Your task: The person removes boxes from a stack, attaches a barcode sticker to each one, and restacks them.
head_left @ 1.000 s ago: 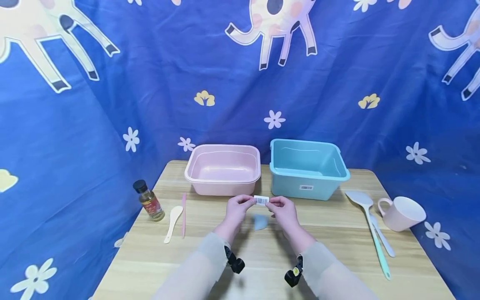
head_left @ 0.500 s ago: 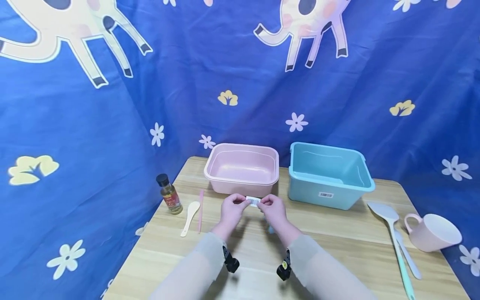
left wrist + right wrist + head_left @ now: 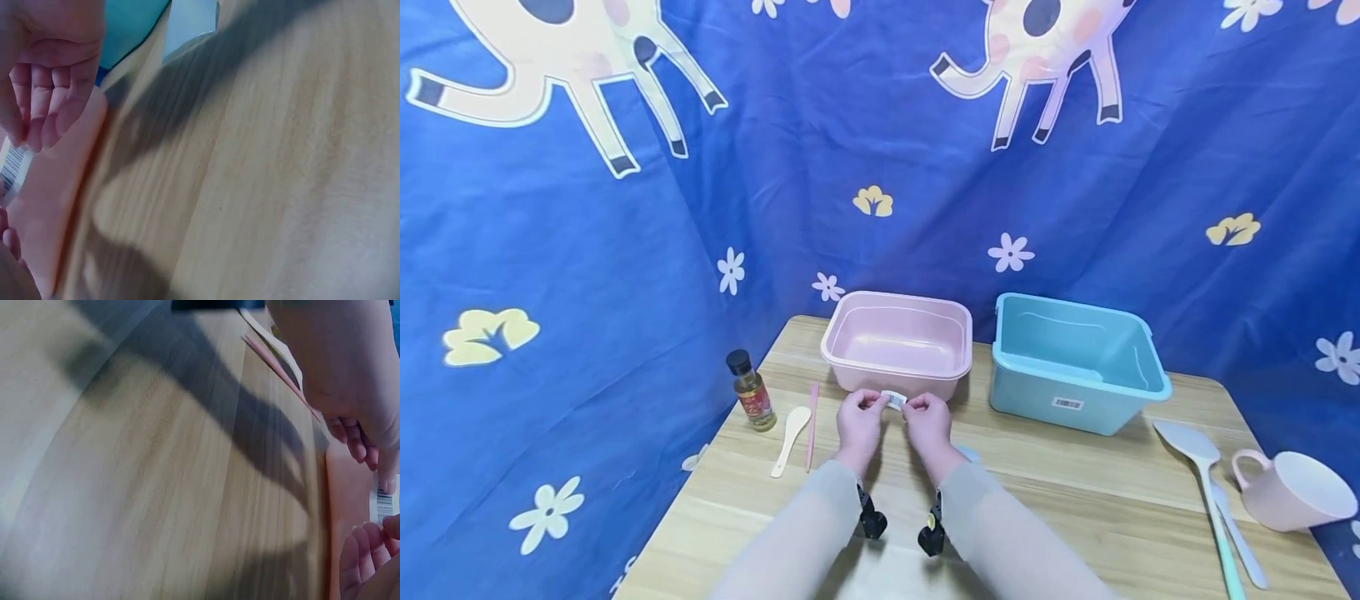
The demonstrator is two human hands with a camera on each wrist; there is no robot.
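A small white barcode label (image 3: 895, 400) is stretched between my two hands, close in front of the pink basin's (image 3: 891, 375) front wall. My left hand (image 3: 859, 427) pinches its left end between thumb and fingers. At the other end, my right hand (image 3: 928, 427) pinches it the same way. The label (image 3: 14, 167) bows slightly, and its black bars show in both wrist views. Behind it in the left wrist view is the basin's pink side. A pale blue flat piece (image 3: 968, 454) lies on the table, partly hidden by my right forearm.
Right of the basin stands a blue bin (image 3: 1075, 383) bearing its own barcode label (image 3: 1067, 403). At left are a bottle (image 3: 754, 398), a cream spoon (image 3: 793, 433) and a pink stick (image 3: 812, 429). A long-handled turner (image 3: 1202, 467), a pale blue utensil (image 3: 1240, 537) and a pink mug (image 3: 1292, 492) lie at right.
Both hands have carried the label leftward and up to the pink basin's front. The head view has turned left, so the table things sit farther right in it.
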